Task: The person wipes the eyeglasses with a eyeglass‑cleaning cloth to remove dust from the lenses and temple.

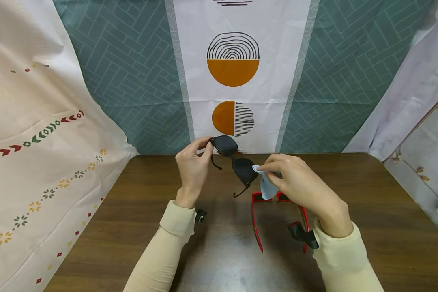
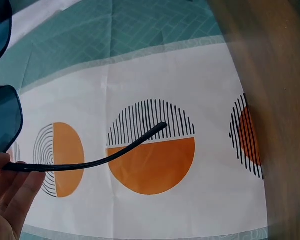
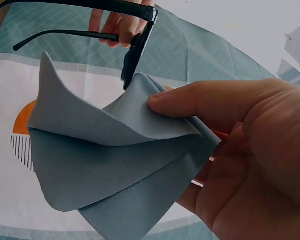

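My left hand (image 1: 194,165) pinches a pair of black sunglasses (image 1: 224,145) near the hinge, holding them tilted above the table. In the left wrist view one temple arm (image 2: 95,164) runs out past the fingertips. A folded light blue cleaning cloth (image 3: 115,160) is pinched between the thumb and fingers of my right hand (image 1: 295,178). The cloth's upper edge meets the outer side of the lower dark lens (image 1: 243,169), and the rest hangs below the fingers. Behind the right hand, red-framed sunglasses (image 1: 254,219) lie on the table with their temple arms spread, partly hidden.
The brown wooden table (image 1: 131,227) spreads under both arms. A teal and white patterned cloth (image 1: 138,81) hangs along its back edge. On the left drapes a cream embroidered cloth (image 1: 29,170), and on the right a floral one (image 1: 423,174). A black strap (image 1: 302,235) sits at the right wrist.
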A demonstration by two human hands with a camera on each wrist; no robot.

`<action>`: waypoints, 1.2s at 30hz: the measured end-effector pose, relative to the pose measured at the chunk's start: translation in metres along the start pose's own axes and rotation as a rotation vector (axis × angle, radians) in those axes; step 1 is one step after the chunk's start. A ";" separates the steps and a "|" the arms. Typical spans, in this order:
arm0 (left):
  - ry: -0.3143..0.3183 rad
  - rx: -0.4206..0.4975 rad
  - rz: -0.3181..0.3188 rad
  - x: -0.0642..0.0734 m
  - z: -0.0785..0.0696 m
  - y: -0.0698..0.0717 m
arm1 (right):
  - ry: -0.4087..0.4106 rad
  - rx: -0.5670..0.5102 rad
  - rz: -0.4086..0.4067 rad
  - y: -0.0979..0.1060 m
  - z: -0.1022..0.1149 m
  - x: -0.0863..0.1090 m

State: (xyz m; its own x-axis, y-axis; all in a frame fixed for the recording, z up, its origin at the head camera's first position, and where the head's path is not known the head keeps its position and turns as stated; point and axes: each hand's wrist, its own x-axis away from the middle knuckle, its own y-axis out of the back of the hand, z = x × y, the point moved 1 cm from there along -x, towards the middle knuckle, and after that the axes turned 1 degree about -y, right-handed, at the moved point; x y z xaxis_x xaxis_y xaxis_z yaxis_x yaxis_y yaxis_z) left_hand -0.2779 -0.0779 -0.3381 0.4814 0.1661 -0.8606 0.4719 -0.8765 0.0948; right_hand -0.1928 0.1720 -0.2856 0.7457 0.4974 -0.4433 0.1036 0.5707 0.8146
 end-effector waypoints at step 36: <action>-0.002 -0.011 0.002 0.000 0.000 0.000 | 0.082 -0.048 0.065 0.011 0.011 0.010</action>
State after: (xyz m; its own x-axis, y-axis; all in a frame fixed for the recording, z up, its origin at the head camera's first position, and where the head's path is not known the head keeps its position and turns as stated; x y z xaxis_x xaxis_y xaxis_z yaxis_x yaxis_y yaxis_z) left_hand -0.2780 -0.0784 -0.3379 0.4810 0.1635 -0.8614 0.4793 -0.8717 0.1022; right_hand -0.1764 0.1760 -0.2767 0.6932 0.5851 -0.4209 0.0233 0.5655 0.8245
